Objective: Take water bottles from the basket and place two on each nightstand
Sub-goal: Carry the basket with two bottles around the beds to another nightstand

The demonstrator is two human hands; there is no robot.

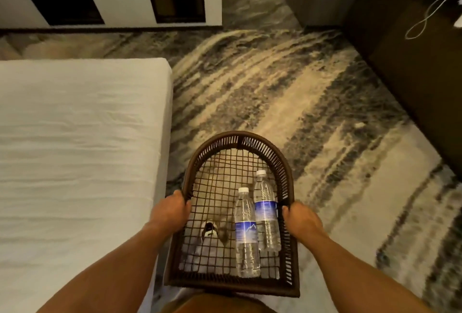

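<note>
Partly visible through the basket mesh: a shoe.

This looks like a bedroom, maybe in a hotel. A big bed with a smooth white sheet fills the left side. The floor is soft carpet with wavy tan and dark stripes. Dark wooden furniture stands on the right, with a white cable lying on top.
</note>
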